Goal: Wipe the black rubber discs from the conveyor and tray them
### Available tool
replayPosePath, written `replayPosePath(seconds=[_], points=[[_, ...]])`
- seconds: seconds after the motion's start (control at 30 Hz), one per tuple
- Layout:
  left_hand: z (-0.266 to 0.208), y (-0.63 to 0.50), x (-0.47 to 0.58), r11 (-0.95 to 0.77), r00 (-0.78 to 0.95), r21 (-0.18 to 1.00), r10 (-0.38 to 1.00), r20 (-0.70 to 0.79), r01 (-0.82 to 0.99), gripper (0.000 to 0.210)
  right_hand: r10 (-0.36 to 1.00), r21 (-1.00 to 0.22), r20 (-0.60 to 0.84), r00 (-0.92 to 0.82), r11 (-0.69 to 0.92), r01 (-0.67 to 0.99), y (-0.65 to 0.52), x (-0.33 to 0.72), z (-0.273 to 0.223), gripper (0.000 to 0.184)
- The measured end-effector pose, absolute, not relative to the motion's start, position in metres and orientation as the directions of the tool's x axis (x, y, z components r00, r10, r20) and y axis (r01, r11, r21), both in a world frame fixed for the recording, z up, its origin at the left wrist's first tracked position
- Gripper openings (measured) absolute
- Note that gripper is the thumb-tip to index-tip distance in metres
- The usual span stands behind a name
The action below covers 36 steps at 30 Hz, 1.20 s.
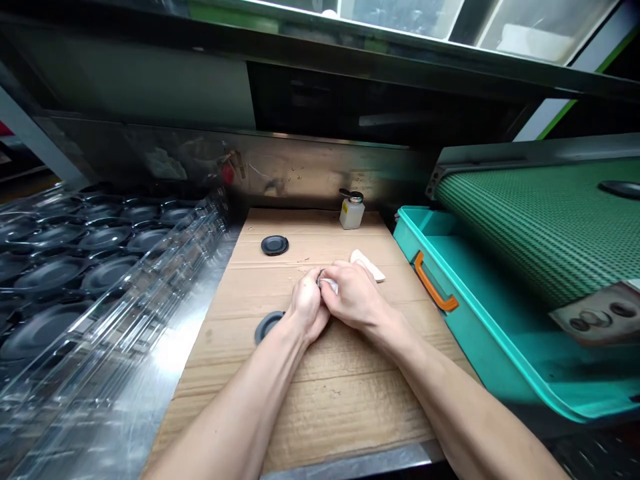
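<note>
Above the middle of the cardboard sheet (340, 400), my two hands meet. My left hand (306, 303) is closed around a black part (320, 275); only a sliver of dark edge shows between the fingers. A scrap of white cloth (331, 285) is pinched in my right hand (354, 293) and pressed against that part. Just left of my left wrist lies a black round disc (267, 325), partly covered by the forearm. Another black disc (275, 245) lies flat farther back. Behind my right hand rests a folded white pad (369, 265).
A small dispenser bottle (352, 213) with its lid flipped up stands at the back. Clear plastic trays (125, 280) of black discs fill the left. At right, a teal bin (480, 347) with an orange handle sits under a green conveyor belt (540, 213) carrying a dark disc.
</note>
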<state>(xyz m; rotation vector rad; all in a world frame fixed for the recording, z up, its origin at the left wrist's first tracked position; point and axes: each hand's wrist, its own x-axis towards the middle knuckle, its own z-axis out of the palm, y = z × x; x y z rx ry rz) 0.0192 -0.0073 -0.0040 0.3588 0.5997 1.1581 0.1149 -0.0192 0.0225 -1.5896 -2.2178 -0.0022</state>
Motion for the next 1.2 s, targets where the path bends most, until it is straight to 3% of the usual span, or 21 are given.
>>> replayPosePath(seconds=[0.47,0.63,0.73,0.83,0.93,1.03,1.2], points=[[-0.005,-0.007,0.020,0.364,0.258,0.590,0.931,-0.260,-0.720,0.021,0.939,-0.247,0.263,-0.223,0.289,0.925,-0.023,0.117,0.027,0.019],[-0.005,-0.009,0.019,0.371,0.278,0.596,0.929,-0.246,-0.712,0.018,0.910,-0.255,0.346,-0.228,0.325,0.911,-0.020,0.116,0.023,0.018],[-0.003,-0.010,0.016,0.420,0.372,0.561,0.905,-0.205,-0.713,0.022,0.881,-0.342,0.467,-0.075,0.258,0.904,-0.008,0.126,0.020,0.022],[0.000,-0.010,0.011,0.524,0.450,0.506,0.851,-0.272,-0.685,0.036,0.784,-0.482,0.599,0.166,0.186,0.856,0.005,0.150,0.017,0.029],[0.003,-0.010,0.008,0.568,0.466,0.444,0.823,-0.325,-0.693,0.046,0.702,-0.561,0.605,0.376,0.040,0.827,0.013,0.177,0.008,0.032],[0.006,-0.009,0.007,0.573,0.458,0.400,0.817,-0.352,-0.715,0.048,0.691,-0.571,0.573,0.441,-0.050,0.820,0.017,0.193,-0.002,0.033],[0.011,-0.011,0.008,0.581,0.452,0.382,0.808,-0.379,-0.718,0.048,0.678,-0.582,0.571,0.463,-0.064,0.811,0.020,0.196,-0.009,0.033]])
